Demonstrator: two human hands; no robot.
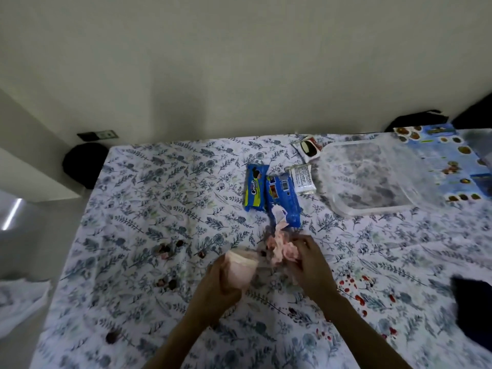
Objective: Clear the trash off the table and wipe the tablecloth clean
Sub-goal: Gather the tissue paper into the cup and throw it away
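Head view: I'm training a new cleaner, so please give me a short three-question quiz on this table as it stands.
1. True or false: the left hand holds a pale cup.
2. The right hand grips: A) crumpled pink paper; B) a sponge; C) a spoon.
3. How many blue biscuit packets lie on the tablecloth?
Key: 1 true; 2 A; 3 two.

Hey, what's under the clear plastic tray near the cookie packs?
Only the blue floral tablecloth shows, blurred, through the clear rectangular plastic tray. Whether its right edge covers the blue printed sheet cannot be told.
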